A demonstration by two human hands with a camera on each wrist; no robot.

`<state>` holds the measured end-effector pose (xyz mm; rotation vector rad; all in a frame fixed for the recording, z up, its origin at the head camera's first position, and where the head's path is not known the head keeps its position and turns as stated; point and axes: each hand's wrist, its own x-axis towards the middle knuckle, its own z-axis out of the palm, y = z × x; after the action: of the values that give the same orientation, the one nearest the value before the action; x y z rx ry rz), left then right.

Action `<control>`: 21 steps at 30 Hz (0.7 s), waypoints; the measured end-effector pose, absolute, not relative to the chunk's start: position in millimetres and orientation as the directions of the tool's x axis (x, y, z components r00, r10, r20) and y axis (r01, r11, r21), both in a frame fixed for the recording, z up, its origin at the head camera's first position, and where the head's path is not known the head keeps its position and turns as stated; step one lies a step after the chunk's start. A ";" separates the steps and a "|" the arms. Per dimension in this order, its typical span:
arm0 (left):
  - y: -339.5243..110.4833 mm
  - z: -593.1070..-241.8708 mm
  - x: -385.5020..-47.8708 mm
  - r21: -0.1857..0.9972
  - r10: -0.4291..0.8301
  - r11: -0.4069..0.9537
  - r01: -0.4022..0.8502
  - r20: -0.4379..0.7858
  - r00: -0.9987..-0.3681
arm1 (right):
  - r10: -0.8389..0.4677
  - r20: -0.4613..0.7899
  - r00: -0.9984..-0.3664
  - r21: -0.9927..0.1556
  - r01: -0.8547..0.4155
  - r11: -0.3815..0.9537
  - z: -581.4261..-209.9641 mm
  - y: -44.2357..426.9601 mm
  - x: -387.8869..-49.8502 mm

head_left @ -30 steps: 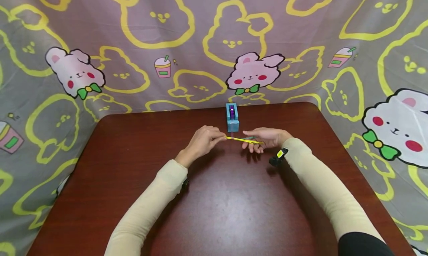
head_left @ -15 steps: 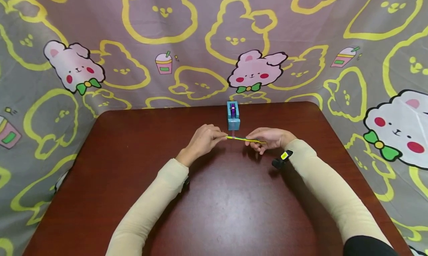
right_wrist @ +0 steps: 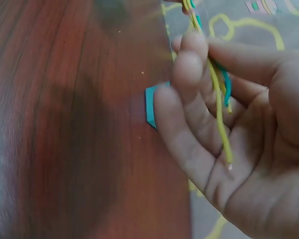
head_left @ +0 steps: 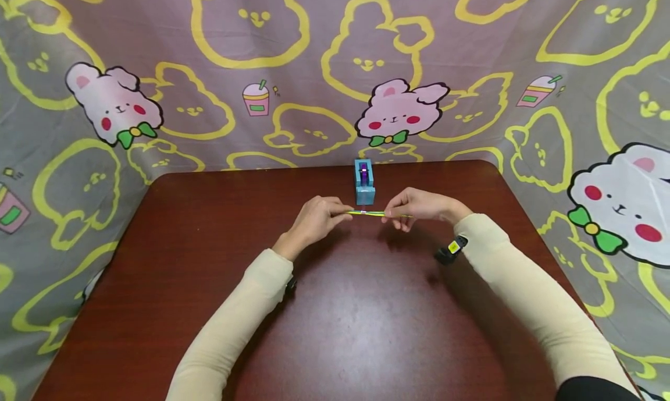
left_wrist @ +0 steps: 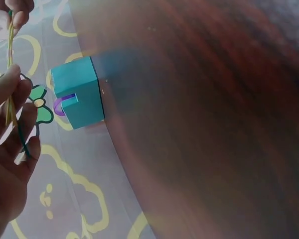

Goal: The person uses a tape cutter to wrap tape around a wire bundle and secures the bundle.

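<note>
Several thin yellow and green wires are stretched as one bundle between both hands, above the table. My left hand pinches the bundle's left end between thumb and fingers. On the right end, my right hand pinches with thumb and forefinger; loose wire ends trail across its palm, one yellow end showing a bare tip. A light blue tape dispenser with a purple roll stands just behind the bundle. A small clear or pinkish patch of tape appears on the wires; whether it still joins the dispenser is hard to tell.
The dark red-brown wooden table extends around both forearms. A patterned cloth hangs behind the table and along its sides, close to the dispenser. A small black device is strapped at the right wrist.
My right hand went from loosely spread fingers to a pinch on the wires, then rose slightly and turned. The separated wires drew together into one straighter bundle. My left hand stayed nearly still.
</note>
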<state>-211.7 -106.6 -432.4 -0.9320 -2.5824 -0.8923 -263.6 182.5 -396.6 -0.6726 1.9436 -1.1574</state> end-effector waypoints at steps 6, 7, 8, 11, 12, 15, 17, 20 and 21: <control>-103.1 -427.4 -217.5 0.721 0.439 0.548 0.424 0.184 -0.880 | -0.734 -0.138 -0.665 -0.751 -0.413 0.515 -388.8 181.3 -250.2; -102.8 -425.4 -219.5 0.759 0.441 0.529 0.380 0.136 -0.887 | -0.730 -0.102 -0.676 -0.713 -0.462 0.528 -388.8 181.5 -247.5; -102.5 -424.0 -222.6 0.791 0.448 0.511 0.337 0.089 -0.890 | -0.727 -0.064 -0.683 -0.672 -0.510 0.538 -389.0 181.7 -245.0; -103.0 -419.7 -232.1 0.867 0.501 0.459 0.193 -0.074 -0.862 | -0.732 0.062 -0.679 -0.503 -0.654 0.564 -393.2 183.4 -239.2; -103.5 -418.4 -235.6 0.884 0.524 0.445 0.144 -0.126 -0.843 | -0.738 0.112 -0.665 -0.439 -0.700 0.564 -396.0 184.1 -238.2; -105.6 -417.1 -246.2 0.908 0.591 0.419 0.031 -0.246 -0.768 | -0.759 0.257 -0.598 -0.245 -0.800 0.548 -405.8 186.5 -235.9; -107.1 -416.8 -252.4 0.916 0.608 0.398 -0.041 -0.297 -0.736 | -0.763 0.337 -0.551 -0.149 -0.832 0.535 -412.7 188.2 -234.4; -108.5 -417.5 -259.1 0.917 0.603 0.382 -0.118 -0.344 -0.720 | -0.762 0.419 -0.494 -0.049 -0.850 0.524 -421.6 189.9 -231.5; -108.4 -417.8 -260.5 0.915 0.601 0.377 -0.142 -0.358 -0.714 | -0.761 0.436 -0.481 -0.025 -0.851 0.524 -424.0 190.3 -230.5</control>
<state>-260.5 -108.4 -417.8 -0.6249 -3.0931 -2.2023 -230.5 190.3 -424.0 -1.6967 3.0570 -0.4289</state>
